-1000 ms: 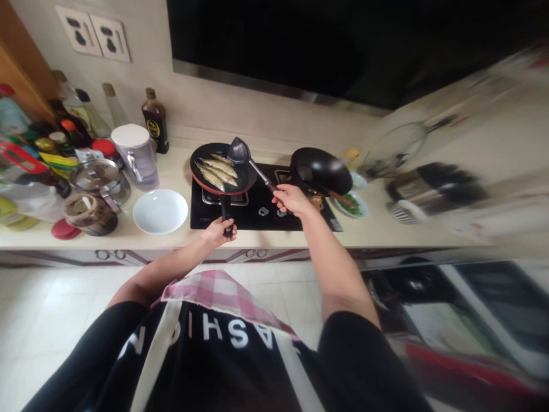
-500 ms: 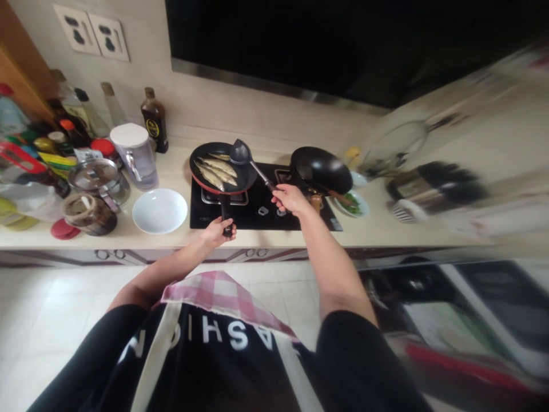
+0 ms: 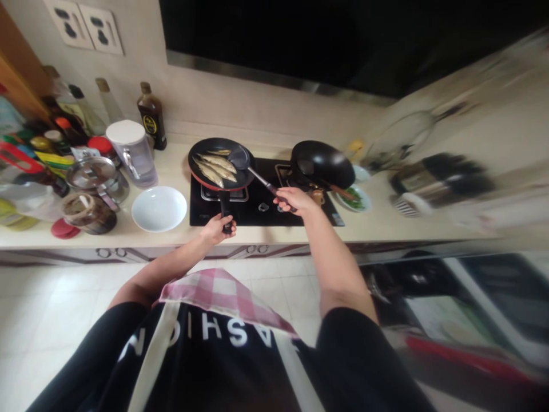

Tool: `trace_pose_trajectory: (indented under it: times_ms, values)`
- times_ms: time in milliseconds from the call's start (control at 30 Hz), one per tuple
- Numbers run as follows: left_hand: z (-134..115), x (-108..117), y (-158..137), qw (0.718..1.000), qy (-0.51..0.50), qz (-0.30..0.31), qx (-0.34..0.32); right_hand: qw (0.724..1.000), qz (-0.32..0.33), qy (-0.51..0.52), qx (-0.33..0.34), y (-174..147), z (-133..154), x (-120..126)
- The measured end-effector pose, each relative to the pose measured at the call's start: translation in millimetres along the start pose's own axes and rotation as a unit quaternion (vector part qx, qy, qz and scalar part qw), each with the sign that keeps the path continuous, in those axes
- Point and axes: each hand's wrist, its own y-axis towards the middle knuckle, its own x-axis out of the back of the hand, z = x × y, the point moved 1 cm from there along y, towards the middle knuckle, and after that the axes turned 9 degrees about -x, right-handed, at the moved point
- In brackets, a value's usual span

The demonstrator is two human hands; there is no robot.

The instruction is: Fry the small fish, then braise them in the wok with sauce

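Note:
My left hand (image 3: 219,228) is closed around the black handle of a frying pan (image 3: 201,146), which sits over the left burner of the black stove (image 3: 268,180). Several browned fish (image 3: 217,166) lie side by side in the pan, toward its left and middle. In my right hand (image 3: 294,200) is the dark handle of a spatula (image 3: 239,157). Its broad black blade is inside the pan at the right, close beside the fish; whether it touches them I cannot tell.
A white plate (image 3: 158,210) stands left of the stove, with a water pitcher (image 3: 132,153), a jar (image 3: 88,213) and several bottles beyond. On the right burner rests a black wok (image 3: 321,163). A bowl of chopped greens (image 3: 355,199) is beside it. The range hood (image 3: 278,40) overhangs the back.
The spatula's blade has come down from the pan's back rim into the pan, beside the fish. My left hand stays on the pan handle. The view has shifted slightly.

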Motion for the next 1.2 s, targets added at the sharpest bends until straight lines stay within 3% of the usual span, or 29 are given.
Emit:
trace_pose_trajectory:
  times_ms: [167,367,733,900,1200]
  values:
    - [-3,-3,-5,1.0,0.001,-0.001,-0.005,0.998,0.026,0.048,-0.029,9,0,-2]
    - [0,0,-2,1.0,-0.005,0.005,-0.007,0.999,0.033,0.041,0.009,-3,-1,0]
    - [0,-1,0,1.0,-0.01,-0.001,0.002,0.996,0.026,-0.059,0.054,-43,2,-12]
    - [0,-1,-1,1.0,-0.016,0.001,0.001,0.994,-0.007,-0.081,0.07,-56,8,-20]
    - [0,-2,-1,1.0,-0.014,-0.002,0.001,0.991,-0.023,-0.117,0.057,-58,9,-31]
